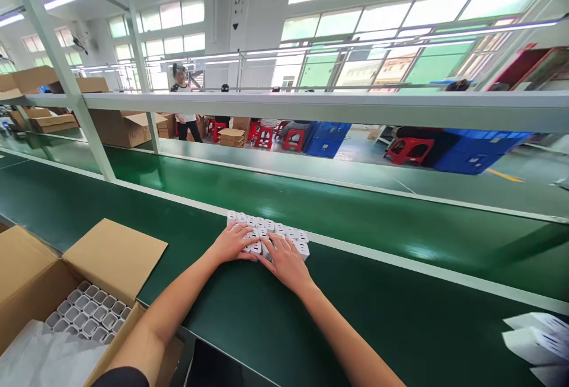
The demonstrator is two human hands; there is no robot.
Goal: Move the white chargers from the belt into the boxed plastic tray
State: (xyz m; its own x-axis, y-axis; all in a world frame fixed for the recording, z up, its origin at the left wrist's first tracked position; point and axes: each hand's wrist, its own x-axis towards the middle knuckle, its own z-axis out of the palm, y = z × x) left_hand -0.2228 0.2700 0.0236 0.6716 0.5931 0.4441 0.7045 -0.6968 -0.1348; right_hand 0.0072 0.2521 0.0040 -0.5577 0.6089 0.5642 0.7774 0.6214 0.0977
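Observation:
A tight block of small white charger housings point(279, 230), with dark slots in their tops, stands on the green work surface against its pale edge rail. My left hand point(234, 241) lies over the left part of the block, fingers stretched across the tops and thumb along the near side. Over the right part rests my right hand point(284, 259), its fingers spread and its thumb reaching toward the left thumb. Both palms face down, touching the housings, and some of these are hidden under the fingers.
An open cardboard box point(115, 262) at the lower left holds rows of hollow white casings point(89, 310) and white wrapping. More white housings point(540, 339) stand at the right edge. Beyond the rail runs a green conveyor belt point(347, 215), with a white frame beam point(311, 105) above.

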